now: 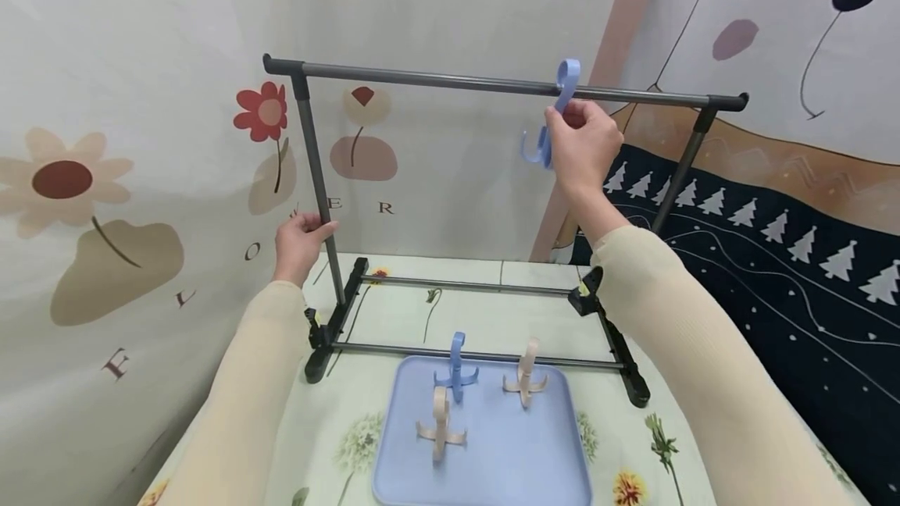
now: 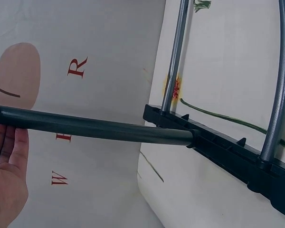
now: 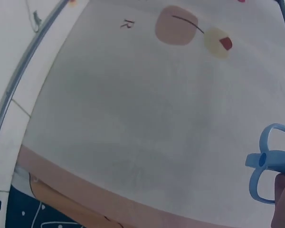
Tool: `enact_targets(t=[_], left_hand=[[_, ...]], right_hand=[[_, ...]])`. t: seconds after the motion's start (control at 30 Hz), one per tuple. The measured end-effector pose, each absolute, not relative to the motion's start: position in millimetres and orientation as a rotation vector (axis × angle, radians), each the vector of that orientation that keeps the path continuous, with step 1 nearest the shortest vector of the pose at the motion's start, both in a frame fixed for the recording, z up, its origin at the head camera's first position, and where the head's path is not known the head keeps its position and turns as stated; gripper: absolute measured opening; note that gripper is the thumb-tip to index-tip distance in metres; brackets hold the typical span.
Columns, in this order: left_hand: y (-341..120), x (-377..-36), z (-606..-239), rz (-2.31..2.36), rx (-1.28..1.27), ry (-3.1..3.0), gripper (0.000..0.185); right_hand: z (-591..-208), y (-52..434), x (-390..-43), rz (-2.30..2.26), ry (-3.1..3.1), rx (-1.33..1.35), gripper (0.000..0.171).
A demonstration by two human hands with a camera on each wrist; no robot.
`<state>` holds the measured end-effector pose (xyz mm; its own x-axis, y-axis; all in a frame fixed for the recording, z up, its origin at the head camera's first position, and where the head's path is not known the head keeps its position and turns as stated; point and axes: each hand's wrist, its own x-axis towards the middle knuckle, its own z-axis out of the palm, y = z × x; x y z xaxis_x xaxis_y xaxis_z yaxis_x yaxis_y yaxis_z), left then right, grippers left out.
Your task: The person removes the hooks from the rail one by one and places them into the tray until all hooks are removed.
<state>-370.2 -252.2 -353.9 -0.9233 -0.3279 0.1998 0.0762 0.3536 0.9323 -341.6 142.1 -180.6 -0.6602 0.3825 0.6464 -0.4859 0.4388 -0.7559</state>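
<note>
A dark grey garment rack (image 1: 436, 80) stands on the table. My left hand (image 1: 298, 244) holds its left upright post (image 1: 314, 155) between thumb and fingers, partway up; the left wrist view shows the fingers against that post (image 2: 99, 128). At the right part of the top bar, my right hand (image 1: 585, 143) pinches a light blue multi-prong hanger hook (image 1: 566, 76) by its stem. The curved top of this hook is at the bar, though whether it bears weight there I cannot tell. In the right wrist view the hook's prongs (image 3: 263, 159) show; the fingers appear only partly.
A blue tray (image 1: 506, 459) lies in front of the rack, bearing a blue hook (image 1: 457, 369) and two beige hooks (image 1: 525, 373). Black feet (image 1: 626, 365) and low crossbars (image 1: 464, 285) form the rack's base. A printed curtain (image 1: 450, 194) hangs behind.
</note>
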Motion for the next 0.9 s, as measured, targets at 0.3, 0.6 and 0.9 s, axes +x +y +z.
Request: enact_targets(t=[0.3,0.6,0.9], left_hand=[[-251,-369,-353,-1.581,0.225,-2.277,0.046],[-253,-371,-356,-1.578,0.240,-2.286,0.047],[-251,-370,-354,-1.582,0.227,-2.284,0.048]], right_hand=[[-223,162,-318,1.193,-1.981,0.214,0.034],[-280,170,-282,1.325,-2.116,0.346,0.029],[-344,172,-251,1.434,-2.290,0.415,0.015]])
